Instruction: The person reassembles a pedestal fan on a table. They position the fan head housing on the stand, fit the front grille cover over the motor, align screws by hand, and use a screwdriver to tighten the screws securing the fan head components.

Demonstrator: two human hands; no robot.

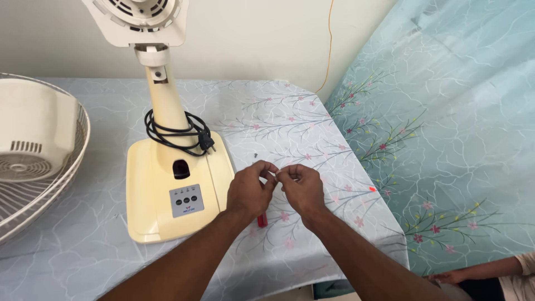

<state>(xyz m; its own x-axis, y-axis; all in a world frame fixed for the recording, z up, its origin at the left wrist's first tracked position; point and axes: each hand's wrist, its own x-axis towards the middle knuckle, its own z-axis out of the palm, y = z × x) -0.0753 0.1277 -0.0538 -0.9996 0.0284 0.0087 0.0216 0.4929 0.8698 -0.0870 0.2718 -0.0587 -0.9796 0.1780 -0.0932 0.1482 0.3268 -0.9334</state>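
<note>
My left hand [249,190] and my right hand [301,188] meet fingertip to fingertip above the table, pinching something very small between them; I cannot tell what it is. A red tool handle [262,220] shows just under my left hand, resting on the cloth. A tiny dark screw [255,155] lies on the cloth beyond my hands. To the left stands a cream table fan base [177,189] with a grey button panel, and a black power cord [177,132] is wound around its stem.
A white wire fan guard with a motor housing [33,150] lies at the left edge. The table cloth [290,117] is pale with floral print. A bed with a teal floral sheet [446,139] is at right. Another person's hand [448,276] rests at bottom right.
</note>
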